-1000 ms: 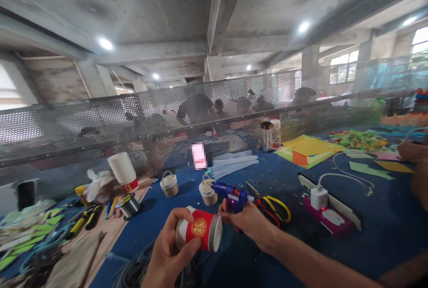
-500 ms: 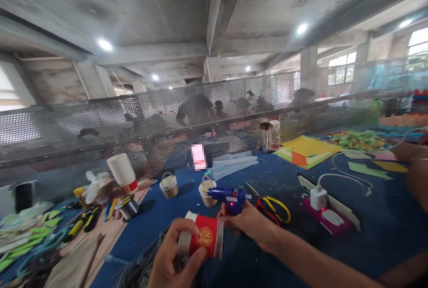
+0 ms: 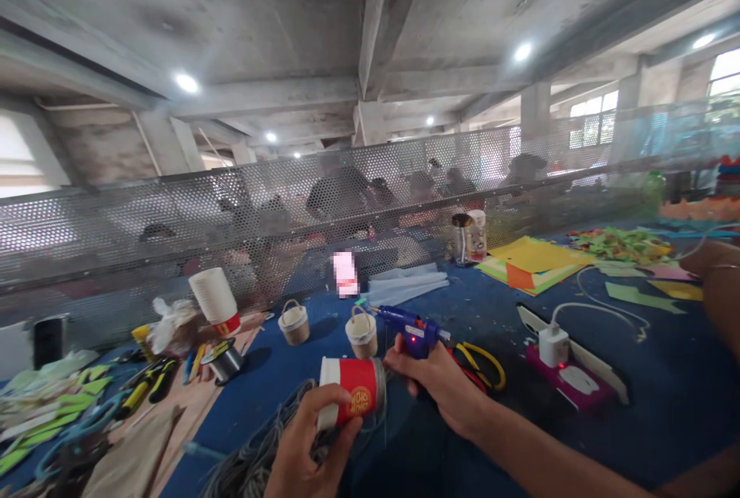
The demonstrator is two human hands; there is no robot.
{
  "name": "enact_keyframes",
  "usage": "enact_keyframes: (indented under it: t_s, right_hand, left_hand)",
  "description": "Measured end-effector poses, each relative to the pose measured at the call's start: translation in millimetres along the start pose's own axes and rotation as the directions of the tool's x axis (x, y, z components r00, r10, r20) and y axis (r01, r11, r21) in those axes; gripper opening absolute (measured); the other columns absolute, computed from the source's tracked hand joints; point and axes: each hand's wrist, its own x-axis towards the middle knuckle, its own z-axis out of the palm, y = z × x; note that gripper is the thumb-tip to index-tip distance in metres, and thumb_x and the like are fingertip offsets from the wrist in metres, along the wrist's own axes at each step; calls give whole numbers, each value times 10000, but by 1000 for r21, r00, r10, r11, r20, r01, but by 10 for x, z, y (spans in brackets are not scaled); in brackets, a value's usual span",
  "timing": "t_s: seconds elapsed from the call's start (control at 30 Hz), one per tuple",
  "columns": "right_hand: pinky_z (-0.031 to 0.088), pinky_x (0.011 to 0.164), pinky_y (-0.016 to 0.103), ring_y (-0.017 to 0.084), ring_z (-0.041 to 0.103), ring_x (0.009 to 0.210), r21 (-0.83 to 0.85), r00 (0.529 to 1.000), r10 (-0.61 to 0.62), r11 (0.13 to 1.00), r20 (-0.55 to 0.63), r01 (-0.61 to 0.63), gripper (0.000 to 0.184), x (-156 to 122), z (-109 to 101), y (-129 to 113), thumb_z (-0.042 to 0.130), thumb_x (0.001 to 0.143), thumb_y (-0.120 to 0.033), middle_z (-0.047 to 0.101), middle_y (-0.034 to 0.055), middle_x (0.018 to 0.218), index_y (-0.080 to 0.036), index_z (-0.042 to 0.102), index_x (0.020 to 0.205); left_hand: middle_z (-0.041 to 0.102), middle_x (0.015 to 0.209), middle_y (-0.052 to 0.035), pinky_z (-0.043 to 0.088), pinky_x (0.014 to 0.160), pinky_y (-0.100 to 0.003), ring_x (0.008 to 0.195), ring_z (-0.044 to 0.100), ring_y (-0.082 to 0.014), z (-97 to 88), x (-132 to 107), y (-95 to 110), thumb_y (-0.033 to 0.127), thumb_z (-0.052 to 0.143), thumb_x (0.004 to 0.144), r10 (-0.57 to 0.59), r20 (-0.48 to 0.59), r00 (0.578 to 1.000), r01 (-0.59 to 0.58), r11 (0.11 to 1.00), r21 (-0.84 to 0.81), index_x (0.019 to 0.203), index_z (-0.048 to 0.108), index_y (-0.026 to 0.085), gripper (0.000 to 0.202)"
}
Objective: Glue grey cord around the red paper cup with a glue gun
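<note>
My left hand [image 3: 315,436] is closed on a paper cup [image 3: 352,386], red and white with a gold emblem, lying on its side in the air. Grey cord [image 3: 380,390] is wound round the cup's right end. My right hand [image 3: 436,375] grips a blue hot glue gun [image 3: 413,331], its nozzle pointing left and a small red light lit. The right hand's fingertips are near the cord end of the cup; whether they pinch the cord I cannot tell. Behind the cup stand two small cord-wrapped baskets with handles, one left [image 3: 294,324] and one right [image 3: 361,332].
Loose grey cord [image 3: 248,444] lies beneath my left hand. Scissors [image 3: 479,365] lie beyond my right wrist. A purple power block [image 3: 572,382] with a charger and cable is at right. Stacked cups [image 3: 213,294] and a wire spool [image 3: 225,361] stand left. Another person's arm [image 3: 722,290] shows at far right.
The glue gun has moved slightly right and its nozzle has come away from the front of the right basket. The cup has turned a little, its emblem lower and further right.
</note>
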Motion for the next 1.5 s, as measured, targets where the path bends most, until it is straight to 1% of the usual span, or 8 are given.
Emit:
enact_keyframes:
  t_s: [0.27, 0.47, 0.63, 0.8, 0.93, 1.07, 1.2, 1.5]
  right_hand:
    - [323, 478, 199, 37, 405, 468, 24, 997, -7, 1000, 71, 5, 280, -10, 4, 5, 802, 704, -325, 582, -44, 708, -162, 584, 769]
    - [364, 460, 210, 64, 412, 447, -135, 1000, 5, 991, 22, -2, 217, 24, 22, 142, 778, 691, -262, 537, -74, 586, -181, 607, 799]
    - [411, 499, 213, 94, 496, 534, -41, 999, 7, 999, -35, -8, 312, -106, 120, 216, 846, 644, -335, 588, -47, 662, -201, 626, 820]
    - [404, 463, 214, 76, 453, 491, -61, 999, 3, 998, 37, 0, 328, -132, 132, 140, 828, 671, -399, 604, -25, 706, -187, 621, 810]
    - [388, 436, 206, 58, 417, 460, -108, 998, -67, 992, -18, 65, 279, -39, 77, 46, 776, 712, -372, 635, -7, 767, -176, 611, 823]
    - [411, 462, 218, 39, 454, 432, -147, 989, -54, 986, 139, 75, 188, 5, -6, 46, 678, 794, -332, 697, 33, 938, -168, 587, 790]
    - [404, 467, 220, 41, 461, 429, -166, 975, -14, 985, 221, 52, 164, 7, -45, 44, 665, 795, -306, 699, 24, 915, -167, 581, 769]
    - [385, 478, 201, 62, 432, 482, -215, 993, -59, 974, 98, 79, 119, 18, -3, 44, 703, 786, -266, 545, -59, 654, -170, 638, 816]
  left_hand:
    - [726, 879, -32, 461, 788, -305, 793, 660, -234, 16, -5, -75, 322, 729, 793, 7, 65, 998, -10, 999, 45, 943, 680, 276, 165]
    - [714, 913, -3, 505, 690, -275, 745, 650, -204, -34, 118, 132, 486, 681, 811, -307, 133, 942, 325, 935, -139, 1227, 494, 276, 503]
    - [681, 761, 30, 509, 608, -250, 629, 589, -173, -54, 258, 105, 489, 773, 721, -403, 186, 896, 433, 886, -165, 1300, 477, 224, 702]
    - [694, 743, 27, 493, 579, -236, 597, 582, -159, -46, 260, 48, 464, 801, 692, -415, 198, 888, 451, 870, -199, 1295, 483, 220, 724]
    - [670, 703, 33, 444, 551, -206, 564, 564, -131, -40, 227, 22, 436, 822, 666, -412, 256, 875, 479, 817, -322, 1267, 499, 230, 713]
    - [686, 748, 4, 433, 555, -215, 575, 575, -137, -57, 206, -31, 435, 837, 641, -401, 347, 848, 517, 771, -372, 1230, 496, 232, 711]
    - [681, 719, 3, 407, 536, -203, 556, 551, -126, -87, 211, -95, 436, 847, 625, -384, 390, 837, 523, 770, -365, 1173, 500, 227, 681]
    - [638, 665, 50, 374, 505, -170, 510, 498, -88, -65, 235, -116, 412, 840, 657, -393, 300, 869, 481, 813, -329, 1130, 525, 239, 594]
